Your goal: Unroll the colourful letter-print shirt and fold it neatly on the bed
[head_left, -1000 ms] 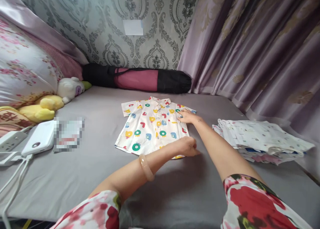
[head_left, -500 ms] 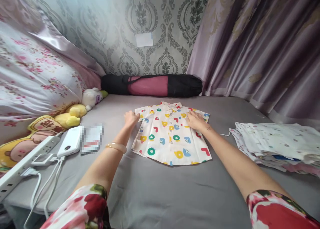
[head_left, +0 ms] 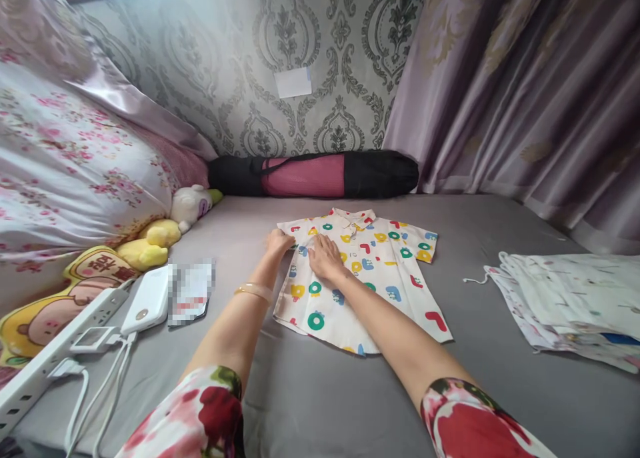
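Nearest, red-flowered sleeves point(head_left: 193, 411) at the lower edge, with bare forearms point(head_left: 227, 338) stretched over a gray sheet point(head_left: 325, 408) and a pale bangle point(head_left: 254, 289) on the left one. Farther in, at left, a white power bank point(head_left: 147, 298) beside a power strip point(head_left: 35, 383); at right, a stack of folded printed cloth point(head_left: 575, 298).

In the middle, spread flat on the sheet, a small short-sleeved shirt point(head_left: 367, 255) — white with bright letter-like shapes, hem toward the viewer, button front up. Probably very light, soft and limp, quick to crease or slide, hardly fragile; best taken by both fabric layers at side seam or shoulder, with a flat palm as a steadying weight.

Laid on the shirt's chest, left of the buttons, the right hand point(head_left: 325, 257): fingers loosely extended, nothing visibly pinched. At the shirt's left sleeve, the left hand point(head_left: 280, 243): fingers curled — impossible to tell whether gripping fabric or merely touching.

Beyond, the collar, then a long black-and-maroon bag point(head_left: 305, 178) against a patterned wall point(head_left: 220, 101).
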Action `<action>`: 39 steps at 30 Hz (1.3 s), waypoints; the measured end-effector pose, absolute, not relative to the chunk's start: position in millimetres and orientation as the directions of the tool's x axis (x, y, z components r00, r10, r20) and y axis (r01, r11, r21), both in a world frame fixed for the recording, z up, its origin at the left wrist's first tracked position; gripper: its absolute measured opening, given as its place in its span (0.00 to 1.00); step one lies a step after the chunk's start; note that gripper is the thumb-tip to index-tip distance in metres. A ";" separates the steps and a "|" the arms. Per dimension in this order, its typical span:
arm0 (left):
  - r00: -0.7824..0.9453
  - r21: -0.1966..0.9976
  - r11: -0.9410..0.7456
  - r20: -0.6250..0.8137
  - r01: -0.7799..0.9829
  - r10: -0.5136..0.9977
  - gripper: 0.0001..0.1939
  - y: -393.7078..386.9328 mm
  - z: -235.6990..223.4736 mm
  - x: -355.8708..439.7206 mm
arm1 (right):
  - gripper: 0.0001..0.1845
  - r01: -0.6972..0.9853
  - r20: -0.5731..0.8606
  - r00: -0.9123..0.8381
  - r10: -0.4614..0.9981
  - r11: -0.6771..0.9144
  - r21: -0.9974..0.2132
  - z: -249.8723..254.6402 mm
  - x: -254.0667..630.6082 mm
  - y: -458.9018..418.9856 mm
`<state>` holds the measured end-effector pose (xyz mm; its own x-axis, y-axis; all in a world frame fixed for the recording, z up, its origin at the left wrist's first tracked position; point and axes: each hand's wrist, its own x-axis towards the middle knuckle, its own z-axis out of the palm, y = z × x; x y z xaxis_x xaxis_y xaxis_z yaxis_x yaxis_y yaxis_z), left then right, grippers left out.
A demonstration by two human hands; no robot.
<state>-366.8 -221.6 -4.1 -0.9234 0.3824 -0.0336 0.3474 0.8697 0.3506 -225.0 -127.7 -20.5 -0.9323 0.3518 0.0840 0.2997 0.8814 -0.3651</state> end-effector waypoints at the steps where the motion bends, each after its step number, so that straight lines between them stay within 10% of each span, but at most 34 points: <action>1: -0.928 0.370 0.866 -0.022 0.337 0.371 0.10 -221.0 -3.5 -368.4 | 0.29 0.302 0.080 -0.932 0.353 0.880 -0.366 -22.9 -224.5 -129.3; 13: -0.950 0.327 0.892 0.122 0.311 0.287 0.14 -224.3 -10.3 -345.6 | 0.30 0.256 0.095 -0.948 0.303 0.908 -0.332 -28.3 -221.2 -135.3; 22: -0.794 0.111 0.799 0.257 0.591 0.551 0.19 -213.6 6.4 -299.5 | 0.26 0.160 0.069 -0.960 0.270 0.739 -0.654 -9.5 -203.0 -94.1; 30: -0.572 0.174 0.553 0.084 0.815 0.816 0.19 -180.1 -6.0 -276.9 | 0.27 0.454 0.064 -0.850 0.522 0.790 -0.413 -11.6 -152.6 -24.7; 39: -0.619 0.115 0.612 0.038 0.782 0.784 0.31 -154.3 -30.7 -256.0 | 0.34 0.592 -0.053 -0.793 0.607 0.749 -0.298 -7.3 -199.0 7.5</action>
